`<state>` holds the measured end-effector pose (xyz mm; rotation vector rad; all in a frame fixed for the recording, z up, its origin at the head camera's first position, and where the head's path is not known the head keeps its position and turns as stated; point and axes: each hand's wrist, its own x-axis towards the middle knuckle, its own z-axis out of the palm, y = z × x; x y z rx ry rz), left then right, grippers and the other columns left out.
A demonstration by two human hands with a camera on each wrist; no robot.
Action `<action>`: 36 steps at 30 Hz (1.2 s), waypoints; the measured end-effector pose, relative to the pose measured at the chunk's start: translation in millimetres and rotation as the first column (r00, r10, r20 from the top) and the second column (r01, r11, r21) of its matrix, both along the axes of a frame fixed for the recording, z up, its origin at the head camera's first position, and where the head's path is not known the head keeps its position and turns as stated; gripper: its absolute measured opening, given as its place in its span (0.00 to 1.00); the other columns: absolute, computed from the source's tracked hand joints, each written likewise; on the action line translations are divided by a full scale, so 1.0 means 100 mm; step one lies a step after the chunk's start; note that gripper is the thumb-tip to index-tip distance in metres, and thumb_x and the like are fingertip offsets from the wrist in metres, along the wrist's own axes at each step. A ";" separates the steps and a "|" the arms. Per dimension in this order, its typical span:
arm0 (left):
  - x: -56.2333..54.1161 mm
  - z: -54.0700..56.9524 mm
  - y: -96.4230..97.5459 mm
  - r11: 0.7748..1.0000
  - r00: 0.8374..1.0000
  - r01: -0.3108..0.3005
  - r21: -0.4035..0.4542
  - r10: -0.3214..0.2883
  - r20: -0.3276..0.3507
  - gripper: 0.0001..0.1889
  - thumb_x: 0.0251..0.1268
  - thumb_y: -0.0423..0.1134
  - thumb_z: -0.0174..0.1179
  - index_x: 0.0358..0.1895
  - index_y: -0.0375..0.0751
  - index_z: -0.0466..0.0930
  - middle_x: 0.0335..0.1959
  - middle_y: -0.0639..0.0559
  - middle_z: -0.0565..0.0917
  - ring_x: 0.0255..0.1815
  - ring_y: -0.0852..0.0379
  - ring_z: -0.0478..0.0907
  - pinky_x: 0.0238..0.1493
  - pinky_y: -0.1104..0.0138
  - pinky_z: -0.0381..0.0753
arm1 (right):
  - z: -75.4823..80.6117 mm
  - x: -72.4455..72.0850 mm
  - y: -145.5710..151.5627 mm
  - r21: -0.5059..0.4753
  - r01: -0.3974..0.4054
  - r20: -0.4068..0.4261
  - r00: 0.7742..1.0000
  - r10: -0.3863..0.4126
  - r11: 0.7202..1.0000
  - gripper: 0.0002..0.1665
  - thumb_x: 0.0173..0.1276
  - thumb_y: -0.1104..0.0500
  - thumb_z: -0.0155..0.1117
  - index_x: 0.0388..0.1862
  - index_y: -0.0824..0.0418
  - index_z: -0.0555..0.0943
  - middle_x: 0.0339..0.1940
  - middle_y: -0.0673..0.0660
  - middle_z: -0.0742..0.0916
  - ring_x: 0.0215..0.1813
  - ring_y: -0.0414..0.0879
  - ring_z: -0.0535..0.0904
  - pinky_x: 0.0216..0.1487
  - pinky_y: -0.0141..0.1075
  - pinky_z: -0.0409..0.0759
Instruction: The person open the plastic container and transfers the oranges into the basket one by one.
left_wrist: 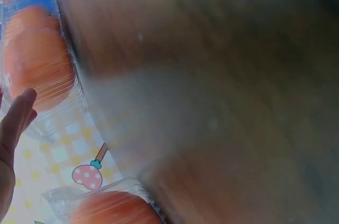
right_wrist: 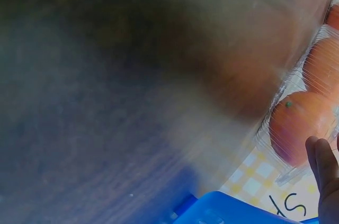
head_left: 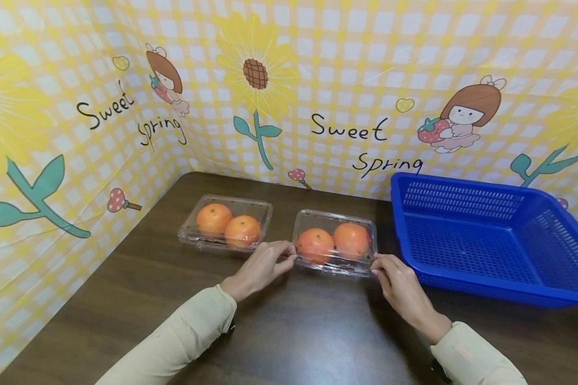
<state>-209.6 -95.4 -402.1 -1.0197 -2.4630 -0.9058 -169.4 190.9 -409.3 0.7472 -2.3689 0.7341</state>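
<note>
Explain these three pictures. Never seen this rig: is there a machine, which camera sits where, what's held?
No robot: just a person's two bare hands. The wide picture comes from a head-worn camera, looking forward and down. The other two, partly blurred, come from cameras on the left and right wrists. On the brown table sit a clear box at left, a second box in the middle, each containing two orange fruits, and a blue basket at right. The left hand and right hand hold the second box's near corners.

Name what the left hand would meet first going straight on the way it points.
Most likely the clear box beside the blue basket: its near left corner lies right at the left hand.
</note>
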 end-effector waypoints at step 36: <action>0.00 0.10 -0.11 0.973 0.990 -0.111 -0.201 0.091 -0.108 0.02 0.55 0.39 0.60 0.29 0.48 0.77 0.24 0.60 0.77 0.24 0.65 0.73 0.24 0.72 0.73 | -0.02 0.03 -0.04 -0.029 0.032 -0.034 0.999 -0.033 0.999 0.14 0.45 0.76 0.66 0.26 0.62 0.76 0.38 0.57 0.80 0.43 0.49 0.77 0.40 0.41 0.76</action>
